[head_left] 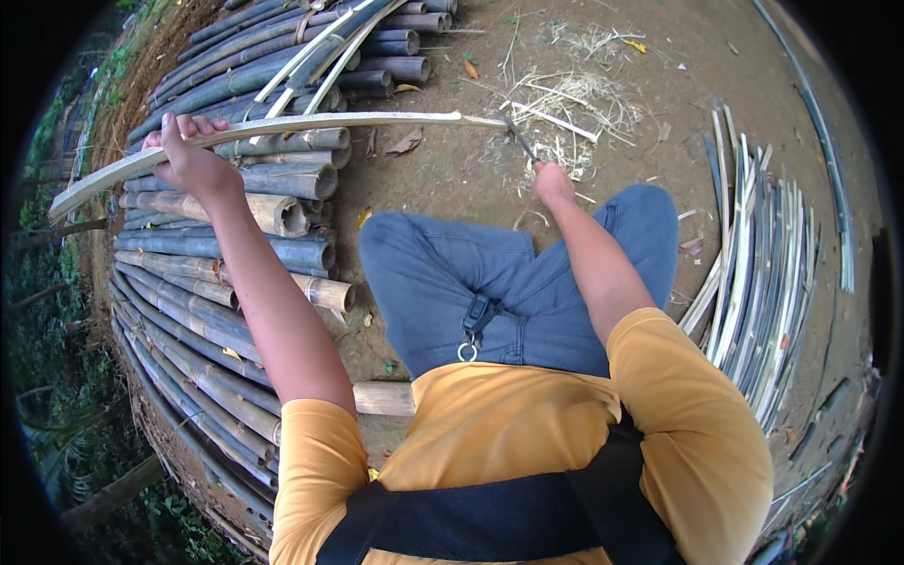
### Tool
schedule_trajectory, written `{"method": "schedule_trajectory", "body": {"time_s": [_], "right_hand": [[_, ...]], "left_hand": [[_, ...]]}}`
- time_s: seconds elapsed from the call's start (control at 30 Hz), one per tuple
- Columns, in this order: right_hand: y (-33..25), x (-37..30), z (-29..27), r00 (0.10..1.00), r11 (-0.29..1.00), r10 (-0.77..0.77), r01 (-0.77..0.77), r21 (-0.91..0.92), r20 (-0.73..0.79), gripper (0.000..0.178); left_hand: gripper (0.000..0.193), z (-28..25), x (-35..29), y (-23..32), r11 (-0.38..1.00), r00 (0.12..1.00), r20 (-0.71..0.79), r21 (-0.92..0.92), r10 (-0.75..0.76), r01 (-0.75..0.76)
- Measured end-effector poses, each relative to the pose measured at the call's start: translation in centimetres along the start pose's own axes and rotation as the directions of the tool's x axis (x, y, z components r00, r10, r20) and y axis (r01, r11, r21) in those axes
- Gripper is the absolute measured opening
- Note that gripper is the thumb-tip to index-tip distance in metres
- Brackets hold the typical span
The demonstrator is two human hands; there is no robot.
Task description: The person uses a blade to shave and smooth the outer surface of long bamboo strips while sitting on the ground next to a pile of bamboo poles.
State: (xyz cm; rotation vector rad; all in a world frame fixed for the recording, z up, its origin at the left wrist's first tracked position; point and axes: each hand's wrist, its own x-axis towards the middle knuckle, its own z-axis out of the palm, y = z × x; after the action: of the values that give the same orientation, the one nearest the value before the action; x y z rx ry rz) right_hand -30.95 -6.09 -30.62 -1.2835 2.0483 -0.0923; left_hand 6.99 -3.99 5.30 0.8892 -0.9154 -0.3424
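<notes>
The left hand's fingers (pixel 202 125) are curled around a long pale bamboo strip (pixel 339 121), gripping it nearer its left end; their tips show above its upper edge, the wrist below. The right hand (pixel 554 182) is closed on the handle of a knife (pixel 521 141). The strip bows from beyond the left hand across to the blade, which meets its thin right end; how deep the edge bites is too small to tell.

Just past the knife lie curled shavings (pixel 584 108) on brown earth (pixel 438 179). Under the strip's left half, stacked bamboo poles (pixel 282 212) stop in a ragged line of cut ends, with split lengths (pixel 317 58) lying across the upper ones. Between those ends and the shavings, a stretch of earth gives open room. Crossed legs in blue trousers (pixel 443 264) bound the near side. Beyond the right knee lies a bundle of narrow strips (pixel 753 273), and open earth shows between it and the shavings.
</notes>
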Motion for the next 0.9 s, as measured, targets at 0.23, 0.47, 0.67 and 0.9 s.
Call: {"method": "schedule_trajectory", "body": {"time_s": [0.23,0.47,0.67,0.9], "right_hand": [[-3.5,-2.1,-1.2,0.996,0.996,-0.093,0.093,0.009,0.012,0.036],[-2.2,-1.5,0.9,0.988,0.991,-0.134,0.135,-0.009,0.077,0.041],[-1.5,-0.7,2.1,0.993,0.996,-0.09,0.088,0.027,0.075,0.039],[-1.3,0.2,1.9,0.989,0.997,-0.038,0.027,0.076,0.145,0.045]], "left_hand": [[0.017,-0.5,3.6,4.3,0.996,0.996,0.026,0.031,0.085,-0.086],[0.02,2.8,3.6,5.2,0.986,0.972,0.227,0.169,-0.056,0.017],[0.023,2.4,2.7,3.5,0.999,0.98,0.201,0.049,0.001,-0.011],[0.026,3.4,3.3,3.3,0.964,0.974,0.223,0.264,-0.026,-0.035]]}}
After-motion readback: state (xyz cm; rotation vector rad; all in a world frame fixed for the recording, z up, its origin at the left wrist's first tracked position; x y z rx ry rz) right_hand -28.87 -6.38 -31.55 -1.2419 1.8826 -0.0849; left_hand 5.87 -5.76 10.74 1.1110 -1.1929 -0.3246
